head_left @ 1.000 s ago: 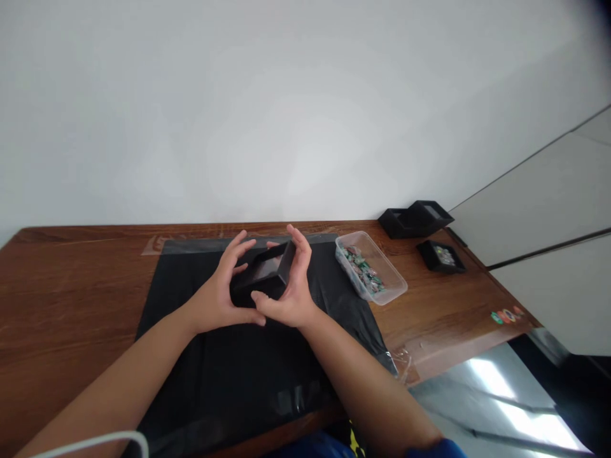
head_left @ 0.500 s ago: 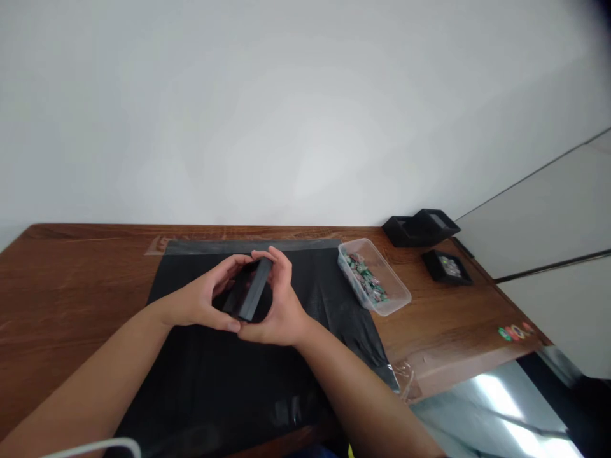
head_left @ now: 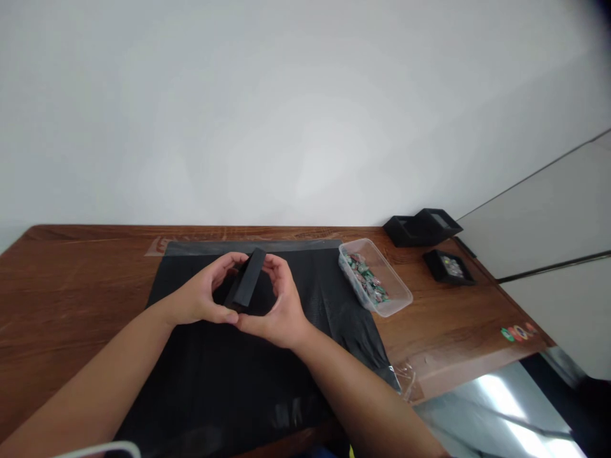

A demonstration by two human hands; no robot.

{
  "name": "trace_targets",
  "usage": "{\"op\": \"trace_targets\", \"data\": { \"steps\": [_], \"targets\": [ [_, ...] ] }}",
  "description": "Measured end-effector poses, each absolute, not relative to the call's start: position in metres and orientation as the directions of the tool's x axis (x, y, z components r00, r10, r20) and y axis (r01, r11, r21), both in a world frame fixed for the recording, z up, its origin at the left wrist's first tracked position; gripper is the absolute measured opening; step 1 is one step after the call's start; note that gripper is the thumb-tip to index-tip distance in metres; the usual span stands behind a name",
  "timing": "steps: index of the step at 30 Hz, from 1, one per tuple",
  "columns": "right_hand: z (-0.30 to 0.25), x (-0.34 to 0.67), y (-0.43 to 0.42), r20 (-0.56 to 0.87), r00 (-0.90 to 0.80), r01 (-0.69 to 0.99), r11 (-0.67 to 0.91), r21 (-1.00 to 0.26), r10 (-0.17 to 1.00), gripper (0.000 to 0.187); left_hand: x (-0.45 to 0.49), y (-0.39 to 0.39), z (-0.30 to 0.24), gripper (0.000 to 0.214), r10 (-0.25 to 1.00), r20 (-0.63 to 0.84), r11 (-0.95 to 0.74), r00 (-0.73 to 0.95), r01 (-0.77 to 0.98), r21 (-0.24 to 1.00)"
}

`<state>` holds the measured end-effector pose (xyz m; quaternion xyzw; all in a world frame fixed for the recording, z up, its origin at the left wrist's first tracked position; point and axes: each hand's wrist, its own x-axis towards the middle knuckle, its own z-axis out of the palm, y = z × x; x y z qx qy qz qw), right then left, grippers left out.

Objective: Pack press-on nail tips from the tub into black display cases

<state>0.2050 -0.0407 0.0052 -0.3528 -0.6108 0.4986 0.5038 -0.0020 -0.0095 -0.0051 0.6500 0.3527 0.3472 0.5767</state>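
A small black box (head_left: 246, 285) stands on edge between my two hands above a black mat (head_left: 224, 375). My left hand (head_left: 203, 298) curls round the box's left side, thumb meeting the other thumb beneath it. From the right, my right hand (head_left: 282, 306) wraps the box with fingers bent over its top edge. Both hands grip it a little above the mat.
A clear plastic tub (head_left: 374, 276) of small green and red pieces sits right of the mat on the wooden table (head_left: 71, 280). Black boxes (head_left: 422, 226) stand at the far right corner, another open one (head_left: 447, 266) nearer. A few coloured discs (head_left: 517, 332) lie by the right edge.
The black box has been turned from lying open side up to standing on its edge, and both hands have closed in around it, slightly nearer to me.
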Motion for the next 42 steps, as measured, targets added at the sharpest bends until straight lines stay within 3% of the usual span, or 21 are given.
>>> {"op": "trace_targets", "data": {
  "steps": [11, 13, 16, 17, 18, 20, 22, 24, 27, 32, 42],
  "targets": [
    [0.023, 0.226, -0.035, 0.355, -0.438, -0.004, 0.393, -0.919, 0.826, 0.099, 0.005, -0.023, 0.007, 0.102, 0.774, 0.063, -0.12, 0.631, 0.048, 0.992],
    [0.024, 0.225, -0.037, 0.36, -0.46, 0.016, 0.413, -0.91, 0.812, 0.08, 0.0, -0.022, 0.005, 0.101, 0.785, 0.079, -0.169, 0.614, 0.09, 0.981],
    [0.021, 0.219, -0.04, 0.381, -0.511, 0.05, 0.469, -0.882, 0.771, 0.033, -0.008, -0.02, 0.003, 0.093, 0.831, 0.161, -0.269, 0.532, 0.132, 0.954],
    [0.019, 0.218, -0.04, 0.372, -0.526, 0.076, 0.478, -0.875, 0.765, 0.029, -0.01, -0.019, 0.005, 0.092, 0.822, 0.15, -0.267, 0.55, 0.139, 0.954],
    [0.018, 0.217, -0.039, 0.354, -0.534, 0.108, 0.478, -0.872, 0.768, 0.033, -0.01, -0.02, 0.007, 0.093, 0.799, 0.144, -0.267, 0.584, 0.129, 0.955],
    [0.015, 0.218, -0.036, 0.319, -0.518, 0.142, 0.447, -0.883, 0.794, 0.06, -0.008, -0.021, 0.013, 0.097, 0.737, 0.121, -0.251, 0.665, 0.103, 0.963],
    [0.015, 0.221, -0.032, 0.325, -0.494, 0.108, 0.428, -0.897, 0.807, 0.089, -0.004, -0.023, 0.019, 0.093, 0.689, 0.132, -0.241, 0.713, 0.053, 0.969],
    [0.016, 0.223, -0.029, 0.358, -0.497, 0.092, 0.458, -0.884, 0.79, 0.105, 0.0, -0.023, 0.022, 0.09, 0.656, 0.129, -0.219, 0.744, 0.024, 0.975],
    [0.017, 0.224, -0.029, 0.345, -0.508, 0.168, 0.484, -0.859, 0.789, 0.105, 0.003, -0.022, 0.02, 0.091, 0.647, 0.097, -0.177, 0.757, 0.025, 0.984],
    [0.016, 0.22, -0.034, 0.268, -0.474, 0.196, 0.397, -0.896, 0.839, 0.103, 0.006, -0.023, 0.016, 0.088, 0.654, 0.07, -0.172, 0.754, 0.058, 0.983],
    [0.009, 0.218, -0.034, 0.393, -0.456, 0.125, 0.495, -0.86, 0.798, 0.1, 0.004, -0.024, 0.014, 0.087, 0.672, 0.125, -0.259, 0.73, 0.074, 0.963]
  ]
}}
